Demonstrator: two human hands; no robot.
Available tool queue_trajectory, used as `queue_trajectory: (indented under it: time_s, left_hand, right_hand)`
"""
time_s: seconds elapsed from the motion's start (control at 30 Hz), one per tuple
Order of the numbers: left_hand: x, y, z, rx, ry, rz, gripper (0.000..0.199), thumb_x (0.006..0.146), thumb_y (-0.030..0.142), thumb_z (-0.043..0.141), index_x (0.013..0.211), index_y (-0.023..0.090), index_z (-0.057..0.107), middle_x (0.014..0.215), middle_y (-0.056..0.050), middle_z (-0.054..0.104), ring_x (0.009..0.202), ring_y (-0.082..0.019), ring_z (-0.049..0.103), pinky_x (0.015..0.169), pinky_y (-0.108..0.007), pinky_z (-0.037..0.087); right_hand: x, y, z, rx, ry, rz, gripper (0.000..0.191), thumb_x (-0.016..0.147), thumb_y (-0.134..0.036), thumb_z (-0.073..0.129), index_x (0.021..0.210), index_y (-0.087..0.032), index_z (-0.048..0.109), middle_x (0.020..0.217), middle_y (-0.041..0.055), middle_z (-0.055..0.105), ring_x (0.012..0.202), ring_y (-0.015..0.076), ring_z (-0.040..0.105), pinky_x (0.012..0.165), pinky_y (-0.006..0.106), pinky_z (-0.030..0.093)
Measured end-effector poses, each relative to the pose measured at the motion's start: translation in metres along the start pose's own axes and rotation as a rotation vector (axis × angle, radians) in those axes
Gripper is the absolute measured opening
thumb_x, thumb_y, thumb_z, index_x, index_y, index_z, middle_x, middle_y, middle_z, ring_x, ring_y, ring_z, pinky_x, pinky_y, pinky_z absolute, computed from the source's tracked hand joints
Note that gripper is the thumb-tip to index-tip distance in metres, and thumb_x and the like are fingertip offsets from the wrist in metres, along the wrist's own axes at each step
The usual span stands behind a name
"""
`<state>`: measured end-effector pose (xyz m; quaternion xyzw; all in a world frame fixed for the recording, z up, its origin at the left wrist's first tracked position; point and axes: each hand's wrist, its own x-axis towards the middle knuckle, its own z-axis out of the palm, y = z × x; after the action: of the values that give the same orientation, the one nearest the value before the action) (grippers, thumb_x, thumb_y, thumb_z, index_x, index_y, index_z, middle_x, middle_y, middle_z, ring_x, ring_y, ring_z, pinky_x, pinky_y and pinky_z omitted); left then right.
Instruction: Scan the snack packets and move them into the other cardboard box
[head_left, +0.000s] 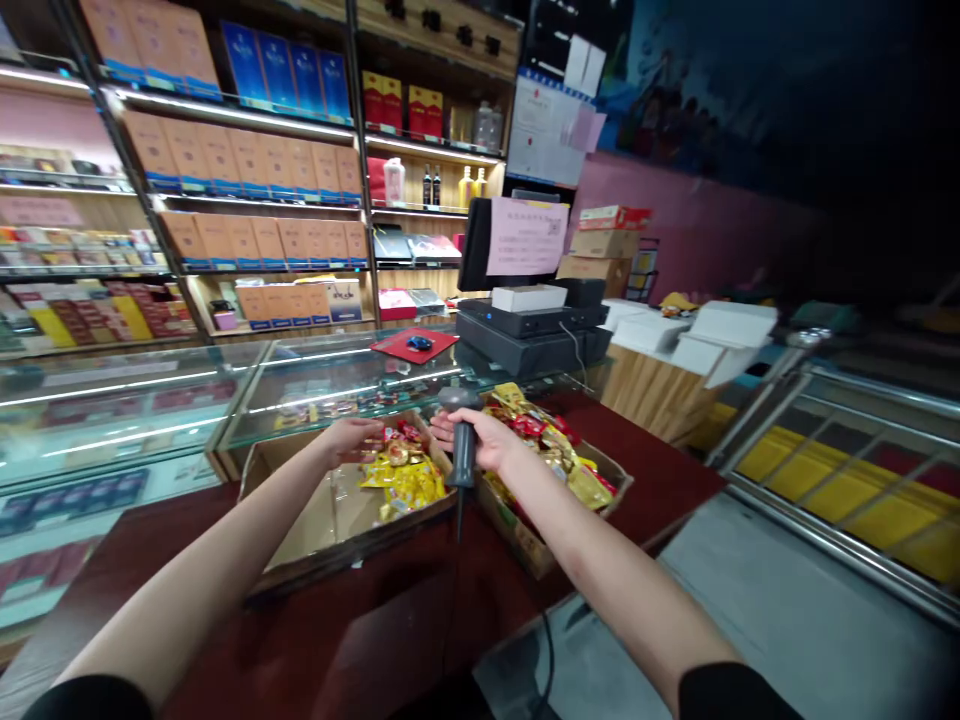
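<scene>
My right hand (484, 436) is wrapped round a dark grey handheld scanner (464, 455), whose cord hangs down over the dark red counter. The scanner's head is up and its handle points down, between two cardboard boxes. My left hand (351, 441) reaches over the left box (300, 535), fingers extended beside red and yellow wrapped packets (405, 475); no object shows in it. Gold, red and yellow packets (555, 450) fill the right box (523, 538), just beyond my right hand.
Behind the boxes stand a glass display case (315, 375), a red mat (415, 345) with a mouse, and a monitor (475, 245) above a black cash drawer (525, 335). Shelves of boxed goods line the wall. A metal railing (847, 505) is at the right.
</scene>
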<state>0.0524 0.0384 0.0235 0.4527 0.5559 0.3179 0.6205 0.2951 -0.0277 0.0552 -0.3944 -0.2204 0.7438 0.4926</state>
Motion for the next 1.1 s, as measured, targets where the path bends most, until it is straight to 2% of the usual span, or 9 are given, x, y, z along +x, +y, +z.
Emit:
queue_trajectory:
  time_s: [0.1,0.2,0.33,0.43,0.53,0.7,0.87,0.97,1.1]
  left_hand:
    - [-0.009,-0.016,-0.025,0.026,0.071,-0.002,0.045,0.057,0.034,0.083,0.095,0.016,0.066,0.092,-0.009,0.069,0.072,-0.017,0.065,0.063,-0.031,0.053]
    - [-0.01,-0.034,-0.035,0.034,0.099,0.001,0.045,0.059,0.035,0.081,0.096,0.016,0.065,0.094,-0.008,0.069,0.072,-0.016,0.064,0.063,-0.03,0.052]
    - [0.004,-0.057,-0.037,0.105,0.144,-0.012,0.045,0.065,0.032,0.077,0.103,0.014,0.064,0.089,-0.008,0.069,0.066,-0.016,0.063,0.059,-0.029,0.049]
    - [0.018,-0.069,-0.034,0.338,0.236,0.03,0.047,0.065,0.032,0.076,0.107,0.013,0.065,0.073,-0.008,0.068,0.063,-0.019,0.063,0.059,-0.029,0.047]
    - [0.029,-0.072,-0.029,0.596,0.287,0.147,0.041,0.064,0.031,0.074,0.101,0.014,0.069,0.075,-0.01,0.07,0.075,-0.025,0.066,0.068,-0.029,0.047]
    - [0.041,-0.077,-0.023,0.727,0.227,0.314,0.034,0.064,0.019,0.07,0.098,0.018,0.072,0.091,-0.011,0.071,0.093,-0.026,0.064,0.082,-0.028,0.043]
    - [0.042,-0.083,-0.022,0.88,0.219,0.304,0.029,0.066,0.022,0.067,0.094,0.017,0.072,0.094,-0.014,0.067,0.103,-0.029,0.059,0.088,-0.032,0.041]
    - [0.038,-0.083,-0.024,0.945,0.208,0.286,0.031,0.061,0.026,0.071,0.09,0.016,0.069,0.099,-0.014,0.064,0.095,-0.028,0.061,0.083,-0.032,0.044]
    - [0.025,-0.079,-0.03,0.847,0.102,0.242,0.025,0.052,0.023,0.074,0.074,0.017,0.063,0.067,-0.003,0.061,0.071,-0.022,0.06,0.066,-0.028,0.044]
  right_hand:
    - [0.022,0.03,0.024,-0.013,-0.036,0.09,0.014,0.078,-0.006,0.052,0.089,-0.009,0.059,0.084,0.0113,0.07,0.078,0.018,0.069,0.081,0.037,0.055]
    - [0.039,0.057,0.041,-0.014,-0.046,0.166,0.016,0.077,-0.005,0.049,0.089,-0.009,0.059,0.082,0.0115,0.07,0.078,0.0186,0.07,0.08,0.039,0.055]
    - [0.053,0.081,0.05,0.027,-0.035,0.224,0.015,0.077,-0.005,0.047,0.087,-0.009,0.058,0.081,0.0112,0.07,0.078,0.0192,0.071,0.079,0.04,0.056]
    - [0.058,0.09,0.048,0.044,-0.002,0.22,0.012,0.079,-0.007,0.048,0.086,-0.01,0.057,0.08,0.0112,0.07,0.079,0.0198,0.071,0.079,0.04,0.056]
    - [0.062,0.096,0.042,0.059,0.006,0.205,0.01,0.081,-0.011,0.049,0.087,-0.01,0.057,0.081,0.0119,0.07,0.079,0.0203,0.071,0.078,0.039,0.057]
    - [0.066,0.104,0.031,0.135,-0.013,0.2,0.012,0.081,-0.012,0.047,0.088,-0.01,0.056,0.083,0.014,0.07,0.081,0.0209,0.071,0.077,0.039,0.058]
    - [0.068,0.107,0.029,0.158,-0.022,0.177,0.012,0.078,-0.011,0.048,0.088,-0.011,0.056,0.082,0.0125,0.07,0.08,0.0206,0.071,0.078,0.039,0.057]
    - [0.068,0.107,0.029,0.165,-0.027,0.177,0.012,0.078,-0.01,0.048,0.087,-0.011,0.056,0.082,0.0125,0.07,0.079,0.0203,0.071,0.078,0.039,0.057]
    - [0.066,0.107,0.029,0.177,-0.027,0.183,0.01,0.079,-0.01,0.047,0.086,-0.011,0.055,0.081,0.0127,0.07,0.079,0.0205,0.071,0.079,0.039,0.057]
